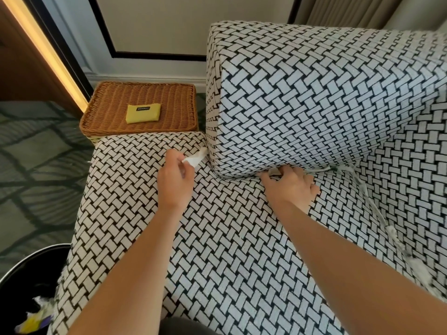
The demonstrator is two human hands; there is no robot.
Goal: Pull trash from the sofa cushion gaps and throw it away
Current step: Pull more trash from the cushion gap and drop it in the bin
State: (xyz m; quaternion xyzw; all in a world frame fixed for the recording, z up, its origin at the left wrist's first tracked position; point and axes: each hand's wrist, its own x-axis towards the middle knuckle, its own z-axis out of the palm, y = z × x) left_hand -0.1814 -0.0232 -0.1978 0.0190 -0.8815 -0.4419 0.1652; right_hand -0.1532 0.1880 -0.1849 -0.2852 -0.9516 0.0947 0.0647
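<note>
A sofa in black-and-white woven fabric fills the view, with a seat cushion (229, 238) and a back cushion (314, 97) above it. My left hand (175, 182) pinches a crumpled white paper scrap (194, 158) near the left end of the gap under the back cushion. My right hand (289, 187) rests at the gap, fingers curled on a small grey piece (274, 171) that sticks out from under the back cushion. More white scraps (393, 234) lie along the right-hand seam between cushions.
A black trash bin (26, 286) with scraps inside stands at the lower left beside the sofa. A wicker basket (140, 93) holding a yellow pouch (143, 113) sits on the floor behind the seat's left end. Patterned green carpet (36, 165) lies to the left.
</note>
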